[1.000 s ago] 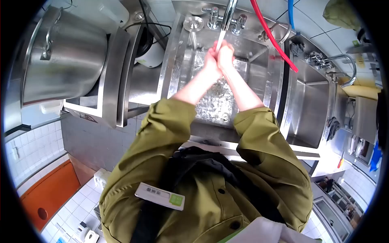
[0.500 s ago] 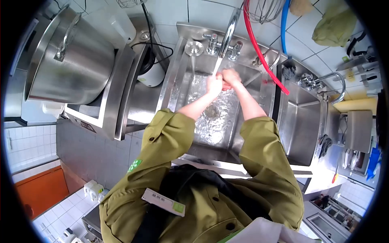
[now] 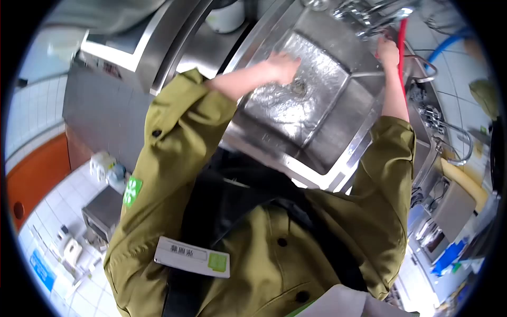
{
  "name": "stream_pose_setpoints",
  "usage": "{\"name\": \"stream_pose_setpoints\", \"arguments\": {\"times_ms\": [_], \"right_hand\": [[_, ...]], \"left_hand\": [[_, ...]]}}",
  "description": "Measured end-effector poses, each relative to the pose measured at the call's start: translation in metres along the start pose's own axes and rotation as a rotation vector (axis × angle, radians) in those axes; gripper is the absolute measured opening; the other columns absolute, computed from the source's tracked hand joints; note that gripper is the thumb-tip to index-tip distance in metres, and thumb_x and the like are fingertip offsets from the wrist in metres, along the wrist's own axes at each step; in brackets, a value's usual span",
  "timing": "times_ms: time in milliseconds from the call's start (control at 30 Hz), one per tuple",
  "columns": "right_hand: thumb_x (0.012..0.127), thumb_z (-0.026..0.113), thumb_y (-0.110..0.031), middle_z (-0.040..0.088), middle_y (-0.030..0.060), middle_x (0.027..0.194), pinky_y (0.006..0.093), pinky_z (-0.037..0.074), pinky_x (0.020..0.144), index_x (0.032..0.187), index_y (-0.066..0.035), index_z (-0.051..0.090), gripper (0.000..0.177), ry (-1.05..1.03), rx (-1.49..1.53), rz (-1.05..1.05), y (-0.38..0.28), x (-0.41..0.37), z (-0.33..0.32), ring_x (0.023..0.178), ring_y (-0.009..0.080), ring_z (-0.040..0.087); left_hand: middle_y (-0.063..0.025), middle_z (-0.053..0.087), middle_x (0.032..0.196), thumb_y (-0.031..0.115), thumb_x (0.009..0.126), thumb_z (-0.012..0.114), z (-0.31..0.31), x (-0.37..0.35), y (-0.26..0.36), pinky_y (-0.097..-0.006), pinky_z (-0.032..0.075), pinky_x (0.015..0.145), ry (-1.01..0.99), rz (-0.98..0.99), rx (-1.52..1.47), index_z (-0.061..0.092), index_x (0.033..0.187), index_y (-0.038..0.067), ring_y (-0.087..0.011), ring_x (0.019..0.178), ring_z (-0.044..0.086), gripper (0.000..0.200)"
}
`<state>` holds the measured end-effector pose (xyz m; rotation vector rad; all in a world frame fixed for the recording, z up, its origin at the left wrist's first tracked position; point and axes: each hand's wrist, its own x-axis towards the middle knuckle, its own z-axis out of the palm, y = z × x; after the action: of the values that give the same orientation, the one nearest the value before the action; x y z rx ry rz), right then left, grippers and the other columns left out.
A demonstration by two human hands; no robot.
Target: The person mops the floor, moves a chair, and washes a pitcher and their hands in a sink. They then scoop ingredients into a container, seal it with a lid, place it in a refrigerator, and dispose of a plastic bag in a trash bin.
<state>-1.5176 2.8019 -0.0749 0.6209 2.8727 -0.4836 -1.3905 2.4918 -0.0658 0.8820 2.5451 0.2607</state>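
My left hand (image 3: 283,67) hangs over the left side of the metal sink (image 3: 338,113), fingers loosely apart and holding nothing. Its skin looks wet. Up at the back of the sink, my right hand (image 3: 388,53) is closed at the right-hand knob of the chrome tap (image 3: 364,18); the knob is mostly hidden and the area is blurred. A red hose (image 3: 402,58) runs right beside that hand and wrist. Shallow water shines on the sink floor around the drain (image 3: 299,87).
A second sink with a curved tap (image 3: 457,134) is to the right. A blue hose (image 3: 446,47) hangs at the back wall. Left of the sink are a steel counter (image 3: 208,55) and a white appliance (image 3: 226,18).
My hands were together under the running stream; now they are apart, the right one up at the tap, the left one lower left. The view has tilted and shifted.
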Motion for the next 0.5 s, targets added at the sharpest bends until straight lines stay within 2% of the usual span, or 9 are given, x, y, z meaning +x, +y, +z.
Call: {"name": "stream_pose_setpoints", "arguments": {"times_ms": [33, 67, 100, 133, 200, 300, 333, 433, 500], "right_hand": [[0.082, 0.045, -0.042, 0.06, 0.0103, 0.09, 0.0355, 0.047, 0.072, 0.095, -0.005, 0.055, 0.04, -0.302, 0.392, 0.085, 0.005, 0.002, 0.013, 0.083, 0.025, 0.059], [0.079, 0.052, -0.039, 0.059, 0.0054, 0.093, 0.0301, 0.048, 0.069, 0.099, -0.005, 0.052, 0.039, -0.638, 0.811, 0.041, 0.007, -0.021, 0.011, 0.08, 0.0185, 0.059], [0.078, 0.053, -0.038, 0.056, 0.008, 0.099, 0.0298, 0.048, 0.069, 0.103, -0.004, 0.048, 0.042, -0.745, 1.302, -0.091, -0.003, -0.072, 0.014, 0.086, 0.0171, 0.058], [0.08, 0.048, -0.041, 0.054, 0.0104, 0.104, 0.0325, 0.046, 0.073, 0.11, -0.004, 0.044, 0.047, -0.83, 1.248, 0.158, 0.01, -0.076, 0.055, 0.089, 0.0194, 0.055], [0.083, 0.038, -0.047, 0.049, 0.0152, 0.113, 0.038, 0.042, 0.08, 0.122, -0.005, 0.035, 0.058, -0.968, 1.08, 0.671, 0.061, -0.09, 0.151, 0.096, 0.0241, 0.051], [0.083, 0.04, -0.045, 0.05, 0.0138, 0.11, 0.0361, 0.042, 0.079, 0.117, 0.001, 0.04, 0.058, -0.607, 0.454, 0.133, 0.027, -0.155, 0.129, 0.097, 0.0225, 0.051], [0.083, 0.04, -0.045, 0.051, 0.0133, 0.109, 0.0354, 0.043, 0.078, 0.116, 0.003, 0.041, 0.058, -0.465, 0.244, -0.052, 0.008, -0.175, 0.11, 0.098, 0.0219, 0.051], [0.083, 0.044, -0.043, 0.048, 0.0159, 0.114, 0.0304, 0.038, 0.087, 0.115, 0.006, 0.04, 0.058, -0.797, 0.944, 0.294, -0.068, -0.255, 0.065, 0.104, 0.0201, 0.048], [0.085, 0.045, -0.034, 0.046, 0.014, 0.117, 0.0293, 0.033, 0.093, 0.118, 0.004, 0.038, 0.05, -0.806, 1.469, 0.173, -0.127, -0.315, 0.085, 0.109, 0.0199, 0.043]], "left_hand": [[-0.0202, 0.051, 0.106, 0.038, 0.082, 0.042, 0.003, -0.006, -0.002, -0.0347, 0.04, 0.085, 0.05, 0.07, 0.069, 0.032, 0.126, 0.01, -0.0291, 0.102, 0.049, 0.053], [-0.0199, 0.048, 0.111, 0.038, 0.082, 0.042, 0.016, 0.002, -0.008, -0.0355, 0.039, 0.086, 0.103, 0.047, -0.761, 0.029, 0.127, 0.009, -0.0282, 0.104, 0.047, 0.055], [-0.0195, 0.045, 0.115, 0.039, 0.083, 0.042, 0.025, 0.01, -0.009, -0.0363, 0.038, 0.086, 0.174, 0.026, -1.584, 0.027, 0.127, 0.007, -0.0272, 0.105, 0.046, 0.056], [-0.0156, 0.038, 0.123, 0.035, 0.081, 0.046, 0.038, 0.011, 0.004, -0.0376, 0.034, 0.091, 0.053, -0.237, -1.194, 0.031, 0.126, 0.007, -0.0258, 0.111, 0.04, 0.055], [-0.0116, 0.028, 0.131, 0.029, 0.079, 0.049, 0.059, -0.005, 0.028, -0.0394, 0.028, 0.096, -0.084, -0.348, -0.616, 0.035, 0.124, 0.008, -0.025, 0.118, 0.032, 0.052], [-0.0109, 0.023, 0.134, 0.02, 0.08, 0.048, 0.08, -0.034, 0.04, -0.0411, 0.018, 0.101, -0.1, 0.083, -0.069, 0.032, 0.126, 0.013, -0.027, 0.124, 0.022, 0.049], [-0.0121, 0.023, 0.134, 0.018, 0.081, 0.046, 0.08, -0.036, 0.032, -0.0421, 0.019, 0.101, -0.021, -0.039, -0.256, 0.035, 0.124, 0.012, -0.0275, 0.124, 0.021, 0.045], [-0.0136, 0.03, 0.119, 0.016, 0.077, 0.046, 0.072, -0.071, 0.019, -0.041, 0.024, 0.092, 0.185, -0.164, -0.479, 0.043, 0.108, 0.01, -0.0267, 0.111, 0.028, 0.033], [-0.014, 0.037, 0.104, 0.015, 0.072, 0.048, 0.058, -0.121, 0.014, -0.0389, 0.03, 0.082, 0.302, -0.027, -0.199, 0.047, 0.095, 0.008, -0.0254, 0.098, 0.035, 0.025]]}}
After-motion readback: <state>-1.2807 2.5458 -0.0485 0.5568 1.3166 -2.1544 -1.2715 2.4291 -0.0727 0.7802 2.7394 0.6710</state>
